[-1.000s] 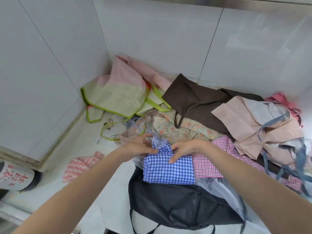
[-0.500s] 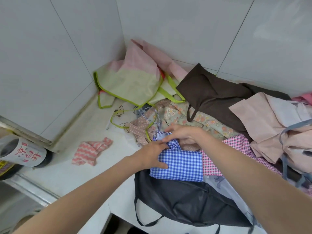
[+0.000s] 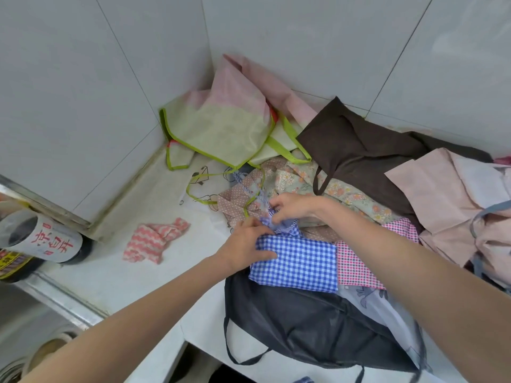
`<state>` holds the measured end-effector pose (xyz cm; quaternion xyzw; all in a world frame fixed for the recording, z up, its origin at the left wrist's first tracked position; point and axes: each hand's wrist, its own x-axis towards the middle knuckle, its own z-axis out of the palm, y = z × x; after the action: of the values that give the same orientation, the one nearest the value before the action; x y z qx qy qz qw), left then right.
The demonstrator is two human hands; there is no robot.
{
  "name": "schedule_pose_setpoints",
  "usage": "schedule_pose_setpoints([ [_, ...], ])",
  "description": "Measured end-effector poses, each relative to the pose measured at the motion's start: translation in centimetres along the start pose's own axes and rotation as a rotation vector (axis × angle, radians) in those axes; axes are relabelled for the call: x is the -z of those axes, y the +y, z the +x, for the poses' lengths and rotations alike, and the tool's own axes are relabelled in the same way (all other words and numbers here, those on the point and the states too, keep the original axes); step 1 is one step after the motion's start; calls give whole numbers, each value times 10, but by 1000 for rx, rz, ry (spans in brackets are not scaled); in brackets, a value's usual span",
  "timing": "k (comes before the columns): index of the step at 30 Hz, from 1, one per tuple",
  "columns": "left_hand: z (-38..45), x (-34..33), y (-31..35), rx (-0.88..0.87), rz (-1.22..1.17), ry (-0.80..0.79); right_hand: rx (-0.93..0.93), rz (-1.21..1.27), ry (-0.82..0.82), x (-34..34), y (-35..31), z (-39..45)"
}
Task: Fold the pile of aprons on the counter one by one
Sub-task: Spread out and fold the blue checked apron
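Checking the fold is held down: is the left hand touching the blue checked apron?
Touching. The head view shows the left hand lying on the blue checked apron, thumb across its left edge.

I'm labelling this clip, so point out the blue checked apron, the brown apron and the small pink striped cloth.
blue checked apron [image 3: 300, 262]: head view, middle of its folded panel.
brown apron [image 3: 356, 150]: head view, centre of the flat dark cloth.
small pink striped cloth [image 3: 154, 239]: head view, middle of the crumpled bundle.
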<state>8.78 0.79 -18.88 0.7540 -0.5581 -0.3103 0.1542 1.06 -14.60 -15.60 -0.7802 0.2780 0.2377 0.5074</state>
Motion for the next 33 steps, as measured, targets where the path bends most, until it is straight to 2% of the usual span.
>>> schedule_pose_setpoints([
  [2,2,-4,0,83,-103,72,21,137,-61,6,-9,-6],
  [4,4,-5,2,147,-140,102,43,248,-15,9,-18,-11],
  [7,13,3,5,103,-200,53,60,303,81,10,-35,-22],
  [12,30,18,23,84,55,-284,95,-79,352,15,-62,-45],
  [18,39,21,38,17,286,-375,-20,-518,586,35,-76,-89],
  [20,41,22,45,-12,366,-389,-35,-524,572,40,-75,-98],
  [25,42,20,54,-50,382,-488,-77,-302,421,46,-72,-120],
  [28,40,18,53,-55,313,-481,-99,-223,353,48,-74,-134],
  [31,40,26,48,4,205,-443,-69,18,306,57,-81,-153],
  [33,41,46,42,59,45,-383,-32,138,254,64,-82,-171],
])
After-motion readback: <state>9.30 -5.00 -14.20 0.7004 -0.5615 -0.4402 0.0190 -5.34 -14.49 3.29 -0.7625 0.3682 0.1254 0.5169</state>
